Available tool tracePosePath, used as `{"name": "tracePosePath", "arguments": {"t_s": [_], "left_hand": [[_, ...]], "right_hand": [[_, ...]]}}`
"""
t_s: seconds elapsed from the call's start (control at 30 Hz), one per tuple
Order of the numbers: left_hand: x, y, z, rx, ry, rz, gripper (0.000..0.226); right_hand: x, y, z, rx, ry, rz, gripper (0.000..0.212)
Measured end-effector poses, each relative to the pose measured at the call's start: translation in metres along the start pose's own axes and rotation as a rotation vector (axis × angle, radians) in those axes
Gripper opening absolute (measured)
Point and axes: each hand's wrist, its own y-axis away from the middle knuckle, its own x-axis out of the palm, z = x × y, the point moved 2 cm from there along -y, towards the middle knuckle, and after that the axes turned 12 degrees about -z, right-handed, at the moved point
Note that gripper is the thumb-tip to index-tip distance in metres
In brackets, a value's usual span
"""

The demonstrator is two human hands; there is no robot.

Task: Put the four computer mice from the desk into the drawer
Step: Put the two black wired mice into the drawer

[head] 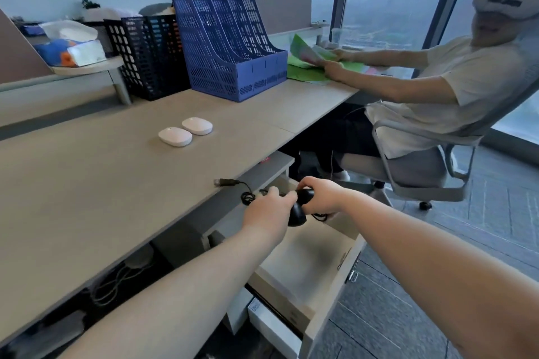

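Two white mice lie side by side on the desk, one point(175, 136) nearer me and one point(197, 125) behind it. Over the open drawer point(306, 268) both my hands hold black wired mice. My left hand point(269, 213) grips one black mouse point(297, 217) that hangs below it. My right hand point(319, 197) closes on another black mouse point(304, 194). Their black cable point(248, 197) trails up to a USB plug point(226, 182) resting on the desk edge. The drawer bottom is bare wood.
A blue file rack point(233, 46) and a black one point(148, 55) stand at the back of the desk. A person in a headset point(437, 81) sits in a chair to the right, handling green papers point(309, 67). Cables hang under the desk.
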Motion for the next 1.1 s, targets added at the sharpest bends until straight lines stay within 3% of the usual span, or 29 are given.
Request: {"name": "tracePosePath", "arguments": {"t_s": [0.3,0.53,0.87,1.1], "left_hand": [[0.067,-0.004,0.002,-0.052,-0.024,0.144,0.056],[0.099,-0.011,0.033,-0.097,-0.110,0.209,0.060],[0.139,-0.021,0.052,-0.186,-0.111,0.330,0.061],[0.141,-0.023,0.030,-0.057,-0.089,0.290,0.054]], "right_hand": [[0.035,-0.023,-0.039,0.108,-0.014,0.065,0.054],[0.067,-0.047,-0.043,0.070,-0.013,0.092,0.056],[0.122,-0.076,-0.051,-0.081,0.148,0.020,0.070],[0.124,-0.081,-0.063,-0.075,0.176,-0.086,0.061]]}}
